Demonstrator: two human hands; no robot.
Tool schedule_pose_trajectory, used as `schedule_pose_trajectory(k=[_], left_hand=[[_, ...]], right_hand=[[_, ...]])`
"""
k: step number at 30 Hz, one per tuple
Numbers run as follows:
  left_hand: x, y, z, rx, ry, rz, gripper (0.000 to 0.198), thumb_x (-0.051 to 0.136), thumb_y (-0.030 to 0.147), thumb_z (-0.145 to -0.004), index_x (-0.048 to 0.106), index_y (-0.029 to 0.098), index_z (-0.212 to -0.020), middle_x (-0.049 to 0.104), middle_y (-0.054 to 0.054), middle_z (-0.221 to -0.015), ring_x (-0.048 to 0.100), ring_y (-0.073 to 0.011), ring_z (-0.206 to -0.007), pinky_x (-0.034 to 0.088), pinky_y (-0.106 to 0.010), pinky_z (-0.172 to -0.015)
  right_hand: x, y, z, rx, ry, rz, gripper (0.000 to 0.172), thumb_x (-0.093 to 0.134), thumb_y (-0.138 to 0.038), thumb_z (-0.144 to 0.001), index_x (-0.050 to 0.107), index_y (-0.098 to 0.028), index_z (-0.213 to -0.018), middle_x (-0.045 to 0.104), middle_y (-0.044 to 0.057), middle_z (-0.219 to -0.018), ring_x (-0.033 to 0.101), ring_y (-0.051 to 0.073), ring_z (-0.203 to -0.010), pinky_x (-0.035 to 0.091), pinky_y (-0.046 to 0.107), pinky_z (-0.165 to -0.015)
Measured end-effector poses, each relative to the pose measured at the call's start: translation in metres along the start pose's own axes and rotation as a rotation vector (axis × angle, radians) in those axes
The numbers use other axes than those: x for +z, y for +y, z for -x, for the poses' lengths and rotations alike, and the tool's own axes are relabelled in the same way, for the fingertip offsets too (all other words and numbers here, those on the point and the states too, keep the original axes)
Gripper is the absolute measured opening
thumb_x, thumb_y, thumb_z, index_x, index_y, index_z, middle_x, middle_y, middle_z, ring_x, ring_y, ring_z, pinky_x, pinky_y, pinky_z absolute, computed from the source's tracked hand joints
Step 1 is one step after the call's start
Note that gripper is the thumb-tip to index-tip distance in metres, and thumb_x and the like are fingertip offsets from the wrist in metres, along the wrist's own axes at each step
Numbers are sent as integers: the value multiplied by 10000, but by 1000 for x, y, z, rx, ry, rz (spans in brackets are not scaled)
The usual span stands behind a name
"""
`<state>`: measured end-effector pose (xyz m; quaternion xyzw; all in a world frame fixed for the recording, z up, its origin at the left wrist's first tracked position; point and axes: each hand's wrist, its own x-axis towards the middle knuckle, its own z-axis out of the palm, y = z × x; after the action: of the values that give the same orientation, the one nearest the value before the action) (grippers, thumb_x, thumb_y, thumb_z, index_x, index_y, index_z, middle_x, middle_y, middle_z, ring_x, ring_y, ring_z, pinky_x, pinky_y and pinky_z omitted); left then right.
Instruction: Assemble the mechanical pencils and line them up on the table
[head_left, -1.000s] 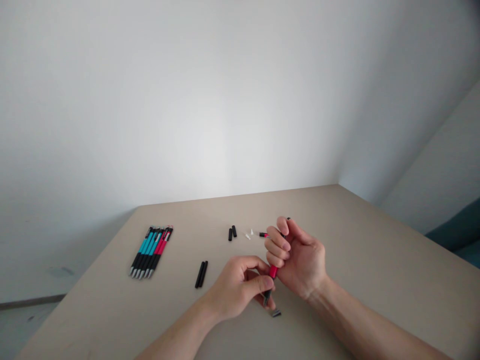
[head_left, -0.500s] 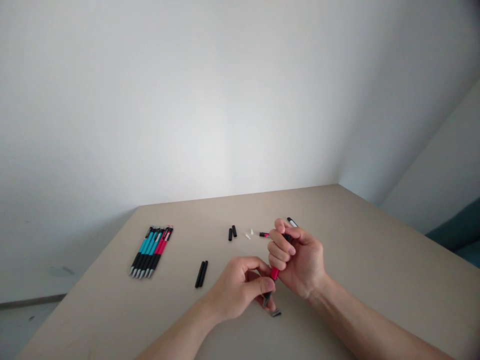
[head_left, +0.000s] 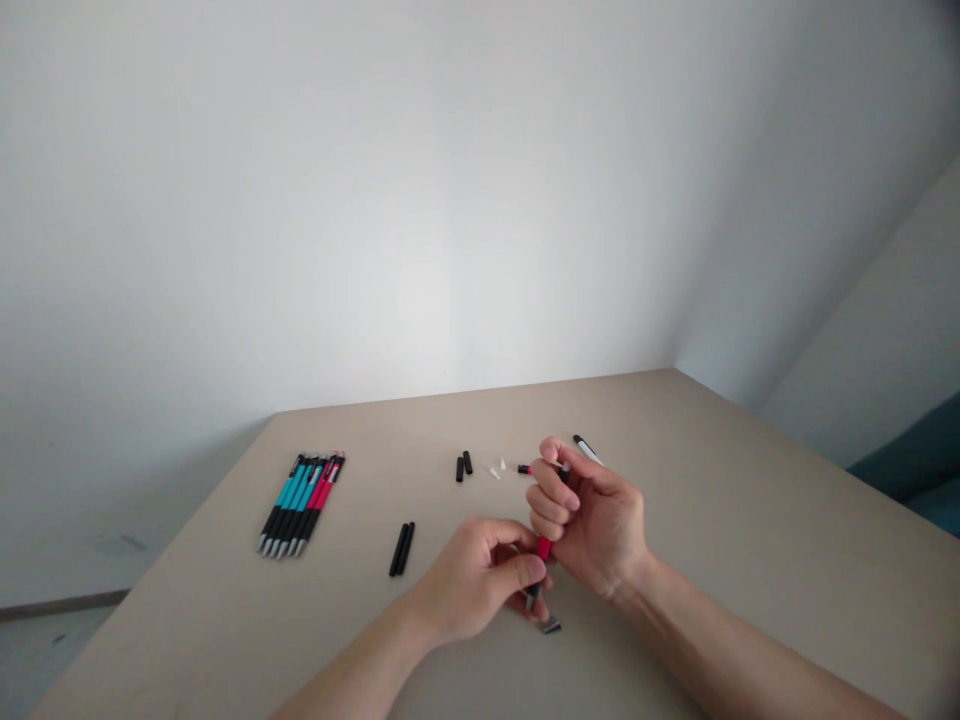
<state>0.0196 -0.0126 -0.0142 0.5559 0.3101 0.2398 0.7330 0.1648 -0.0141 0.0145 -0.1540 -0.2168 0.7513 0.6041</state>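
A red and black pen (head_left: 544, 548) runs slantwise between my two hands, its black end low and towards me. My left hand (head_left: 491, 575) pinches the lower part between thumb and fingers. Curled fingers of my right hand (head_left: 589, 515) wrap the upper part, with the thumb and index finger close to the black top. Just below my left fingertips a small grey metallic piece (head_left: 551, 626) shows; whether it touches the table or the fingers I cannot tell. Behind the right hand lies a black and red pen part (head_left: 525, 469), partly hidden.
Several blue and red pens (head_left: 300, 505) lie in a row at the left of the table (head_left: 360, 440). Two black tubes (head_left: 402, 549) lie left of my hands. Further back are two short black pieces (head_left: 464, 466), small white cones (head_left: 498, 468) and a white and black pen (head_left: 587, 449).
My right hand has shifted slightly left, and its thumb and index finger have loosened at the pen's top. My left hand stays around the lower part.
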Motion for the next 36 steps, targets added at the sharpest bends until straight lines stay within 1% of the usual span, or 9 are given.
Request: schedule_pose_trajectory(k=[3, 9, 14, 18, 22, 26, 31, 33, 36], left_hand=[[0, -1, -1, 3, -1, -4, 319, 691, 398, -735, 594, 94, -728, 589, -29, -678, 614, -126, -558, 511, -272, -594], [0, -2, -1, 0, -21, -10, 301, 686, 383, -745, 604, 94, -733, 586, -28, -663, 613, -130, -561, 509, -282, -608], [0, -4, 0, 8, -17, -5, 306, 685, 384, -744, 602, 90, -733, 587, -31, -652, 611, -133, -555, 503, -279, -600], [-1, -4, -1, 4, -30, -11, 307, 682, 386, -745, 599, 90, -728, 574, -22, -605, 613, -137, -561, 499, -274, -604], [0, -2, -1, 4, -18, -10, 311, 681, 389, -744, 594, 91, -731, 580, -24, -642, 611, -127, -554, 502, -270, -599], [0, -3, 0, 0, -40, -17, 296, 666, 378, -761, 588, 94, -727, 568, -18, -614, 619, -133, -569, 508, -274, -614], [-2, -5, -1, 1, -30, -2, 289, 668, 370, -761, 585, 94, -738, 587, -32, -686, 621, -129, -567, 512, -284, -619], [-1, -4, -1, 1, -32, -3, 288, 669, 367, -761, 585, 93, -732, 580, -27, -669, 618, -128, -568, 512, -284, -623], [0, -3, 0, -4, -40, 4, 294, 677, 369, -754, 579, 95, -710, 571, -22, -644, 613, -127, -564, 514, -287, -624]], right_hand=[[0, 0, 0, 4, -22, 2, 139, 573, -274, -793, 557, -177, -696, 243, -86, -474, 113, 63, -421, 140, 188, -370], [-3, -1, -1, 8, -36, 11, 41, 559, -161, -732, 561, -195, -710, 215, -96, -449, 104, 61, -399, 121, 180, -356], [-3, 0, -3, 1, 13, -7, 63, 543, -202, -765, 565, -194, -707, 209, -92, -458, 103, 61, -398, 115, 186, -352], [-3, -1, -4, 1, 16, -6, 59, 545, -152, -721, 576, -201, -713, 179, -95, -447, 88, 58, -384, 94, 190, -345], [-4, -1, -4, 16, 34, -3, 55, 549, -208, -757, 578, -196, -712, 189, -91, -454, 100, 61, -393, 97, 191, -349], [-4, -1, -4, 18, 55, 10, 70, 549, -146, -732, 571, -212, -738, 174, -94, -455, 83, 61, -388, 83, 188, -346], [-2, 0, -5, 31, 66, 2, 59, 562, -232, -770, 565, -198, -722, 199, -93, -461, 99, 58, -396, 91, 187, -346], [-2, -1, -5, 40, 60, 5, 20, 565, -195, -745, 566, -201, -726, 194, -96, -457, 91, 56, -390, 86, 187, -343], [-2, -2, -5, 32, 58, 5, 90, 564, -129, -705, 570, -212, -740, 189, -99, -454, 80, 56, -385, 77, 185, -339]])
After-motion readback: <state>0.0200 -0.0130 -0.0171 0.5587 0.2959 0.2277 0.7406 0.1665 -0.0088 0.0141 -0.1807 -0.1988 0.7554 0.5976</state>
